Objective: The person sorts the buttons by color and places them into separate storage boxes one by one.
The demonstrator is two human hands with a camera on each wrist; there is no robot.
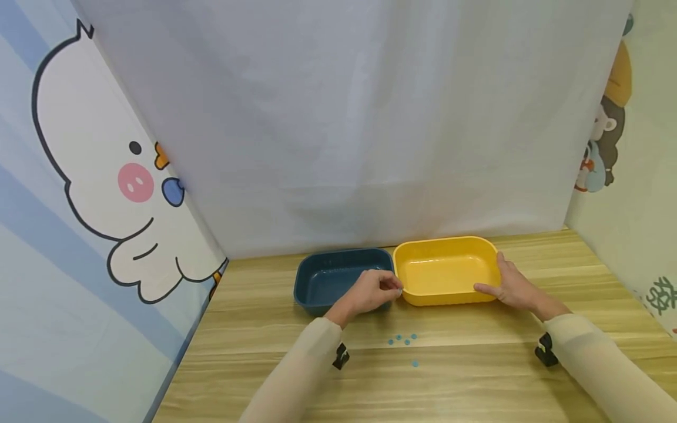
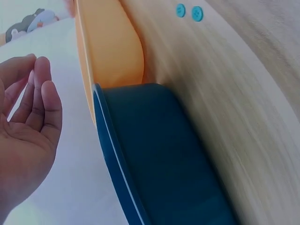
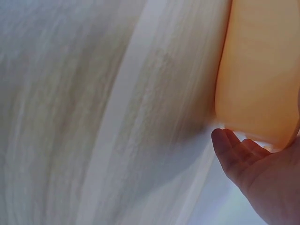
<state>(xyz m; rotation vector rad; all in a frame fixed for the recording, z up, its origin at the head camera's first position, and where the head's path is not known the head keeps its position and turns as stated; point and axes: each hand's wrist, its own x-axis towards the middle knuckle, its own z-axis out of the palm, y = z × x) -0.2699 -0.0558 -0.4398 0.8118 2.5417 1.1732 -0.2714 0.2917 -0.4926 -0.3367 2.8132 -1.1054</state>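
Note:
My left hand [image 1: 372, 291] is over the front right corner of a dark blue bin [image 1: 346, 252], close to the near left corner of a yellow bin [image 1: 446, 298]. Its thumb and forefinger pinch a small blue button [image 1: 399, 291], of which just a speck shows; in the left wrist view the fingers hide it. My right hand [image 1: 515, 285] grips the right end of the yellow bin, thumb at the front rim and fingers round the end wall. Several more blue buttons [image 1: 407, 342] lie on the table in front of the bins; two buttons [image 2: 197, 13] show holes.
Both bins stand side by side near the back edge of the wooden table [image 1: 238, 352]. Behind them hangs a grey-white curtain [image 1: 344, 147]. Printed cartoon panels [image 1: 106, 194] stand at the left and right.

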